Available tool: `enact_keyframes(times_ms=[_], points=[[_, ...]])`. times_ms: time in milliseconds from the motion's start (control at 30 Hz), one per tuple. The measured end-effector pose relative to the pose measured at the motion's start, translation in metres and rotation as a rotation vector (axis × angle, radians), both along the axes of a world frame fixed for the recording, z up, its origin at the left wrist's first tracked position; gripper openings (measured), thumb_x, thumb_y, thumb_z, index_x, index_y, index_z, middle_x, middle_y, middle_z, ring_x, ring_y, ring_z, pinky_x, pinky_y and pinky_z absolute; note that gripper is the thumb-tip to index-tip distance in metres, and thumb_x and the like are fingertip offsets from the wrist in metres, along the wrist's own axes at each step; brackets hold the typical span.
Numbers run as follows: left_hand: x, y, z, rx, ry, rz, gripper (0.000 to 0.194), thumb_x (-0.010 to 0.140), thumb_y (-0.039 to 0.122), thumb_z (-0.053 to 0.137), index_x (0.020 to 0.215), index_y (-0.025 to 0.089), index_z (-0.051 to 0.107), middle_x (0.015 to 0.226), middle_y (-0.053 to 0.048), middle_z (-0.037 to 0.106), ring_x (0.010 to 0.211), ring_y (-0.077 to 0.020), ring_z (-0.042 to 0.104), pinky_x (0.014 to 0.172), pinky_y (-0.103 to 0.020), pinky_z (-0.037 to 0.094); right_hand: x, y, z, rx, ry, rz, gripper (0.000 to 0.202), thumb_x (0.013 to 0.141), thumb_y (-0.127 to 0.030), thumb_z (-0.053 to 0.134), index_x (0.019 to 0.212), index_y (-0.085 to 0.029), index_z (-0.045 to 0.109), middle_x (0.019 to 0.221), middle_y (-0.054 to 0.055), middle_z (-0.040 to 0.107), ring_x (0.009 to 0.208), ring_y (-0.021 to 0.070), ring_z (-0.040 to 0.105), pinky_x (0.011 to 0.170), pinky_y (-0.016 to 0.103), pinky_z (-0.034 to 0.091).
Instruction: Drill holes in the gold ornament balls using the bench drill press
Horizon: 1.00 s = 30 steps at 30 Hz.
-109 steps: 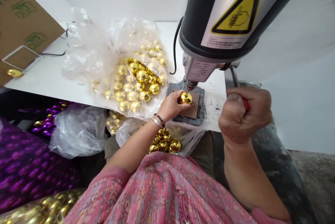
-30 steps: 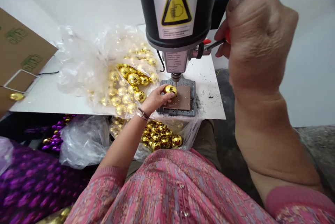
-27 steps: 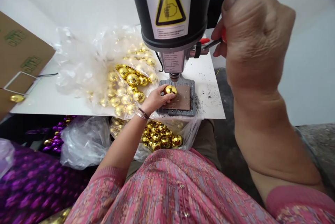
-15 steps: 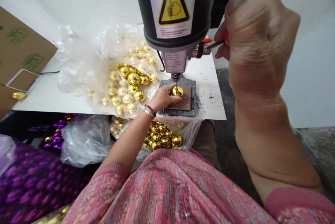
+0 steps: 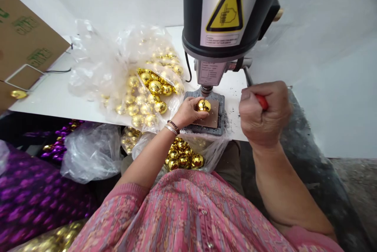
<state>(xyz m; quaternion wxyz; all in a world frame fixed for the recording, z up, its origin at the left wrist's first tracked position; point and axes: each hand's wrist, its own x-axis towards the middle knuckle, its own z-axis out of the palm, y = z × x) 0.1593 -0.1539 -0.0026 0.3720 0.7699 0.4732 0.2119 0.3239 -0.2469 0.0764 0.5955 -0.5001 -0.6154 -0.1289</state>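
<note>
My left hand grips a shiny gold ball between thumb and fingers, holding it on a brown board on the grey base of a drill press. The chuck is right above the ball, and the bit meets its top; how deep it goes is hidden. My right hand is wrapped round the red-knobbed feed lever at the machine's right side.
An open clear bag of gold balls lies on the white table to the left. More gold balls rest in plastic at my lap. A cardboard box stands far left, above purple balls. Dark shavings surround the base.
My right hand has pulled the lever down from high beside the motor housing. The chuck has come lower towards the ball. My left hand keeps its hold, and the view has shifted slightly.
</note>
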Motion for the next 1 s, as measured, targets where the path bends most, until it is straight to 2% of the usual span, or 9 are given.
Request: enact_keyframes(times_ms=[200,433,667,733,800,833,933,1000], points=[[-0.001,-0.002,-0.004,0.038,0.023,0.008,0.063,0.069,0.029,0.084,0.128,0.016,0.067,0.122,-0.01,0.061,0.109,-0.0212,0.061,0.104,-0.036,0.049,-0.001,0.004,-0.013,0.068,-0.002,-0.001,0.008,0.09,-0.021,0.05,0.085,-0.02,0.056,0.075,-0.004,0.056,0.067,0.0028,0.05,0.066,0.019,0.042],[-0.001,-0.004,-0.006,0.073,0.031,0.021,0.061,0.069,0.026,0.083,0.127,0.018,0.068,0.115,-0.008,0.061,0.113,-0.0215,0.059,0.108,-0.035,0.047,-0.001,0.018,-0.033,0.177,0.029,0.069,0.006,0.09,-0.02,0.046,0.09,-0.019,0.052,0.078,-0.004,0.055,0.075,0.0046,0.057,0.07,0.021,0.049],[-0.001,-0.005,-0.007,0.091,0.012,0.015,0.05,0.069,0.027,0.083,0.117,0.02,0.071,0.107,-0.006,0.062,0.11,-0.0215,0.058,0.105,-0.035,0.048,0.001,0.026,-0.061,0.182,0.044,0.127,0.007,0.088,-0.021,0.047,0.094,-0.02,0.051,0.083,-0.002,0.056,0.083,0.0079,0.062,0.074,0.026,0.056],[-0.002,-0.006,-0.007,0.085,0.007,0.012,0.049,0.07,0.028,0.082,0.116,0.019,0.071,0.108,-0.007,0.062,0.111,-0.0219,0.058,0.105,-0.035,0.048,0.0,0.025,-0.065,0.181,0.057,0.13,0.007,0.089,-0.022,0.046,0.094,-0.02,0.051,0.083,-0.001,0.057,0.084,0.0082,0.062,0.075,0.027,0.057],[-0.002,-0.006,-0.007,0.078,0.008,0.012,0.05,0.07,0.028,0.082,0.117,0.018,0.071,0.111,-0.008,0.063,0.112,-0.0224,0.058,0.104,-0.035,0.048,-0.001,0.022,-0.056,0.174,0.082,0.116,0.009,0.091,-0.026,0.045,0.09,-0.019,0.05,0.079,-0.002,0.056,0.078,0.007,0.061,0.072,0.025,0.055],[-0.002,-0.006,-0.007,0.075,0.009,0.011,0.051,0.07,0.028,0.082,0.119,0.018,0.07,0.113,-0.008,0.064,0.113,-0.0226,0.059,0.104,-0.035,0.048,-0.001,0.02,-0.046,0.162,0.095,0.1,0.013,0.092,-0.029,0.045,0.088,-0.018,0.051,0.076,-0.002,0.056,0.073,0.006,0.059,0.069,0.023,0.053],[0.001,-0.006,-0.007,0.084,0.005,0.005,0.056,0.071,0.026,0.081,0.123,0.015,0.067,0.119,-0.01,0.067,0.113,-0.0232,0.06,0.104,-0.036,0.048,0.001,0.018,0.0,0.082,0.135,0.031,0.027,0.092,-0.035,0.048,0.078,-0.014,0.055,0.067,-0.002,0.054,0.064,0.0032,0.053,0.06,0.019,0.041],[0.002,-0.008,-0.005,0.095,-0.004,0.009,0.056,0.071,0.025,0.08,0.124,0.013,0.065,0.119,-0.01,0.069,0.111,-0.0228,0.062,0.102,-0.036,0.048,0.005,0.023,0.033,-0.009,0.188,0.029,0.037,0.095,-0.04,0.042,0.071,-0.013,0.053,0.059,-0.003,0.046,0.057,0.0025,0.049,0.054,0.019,0.034]])
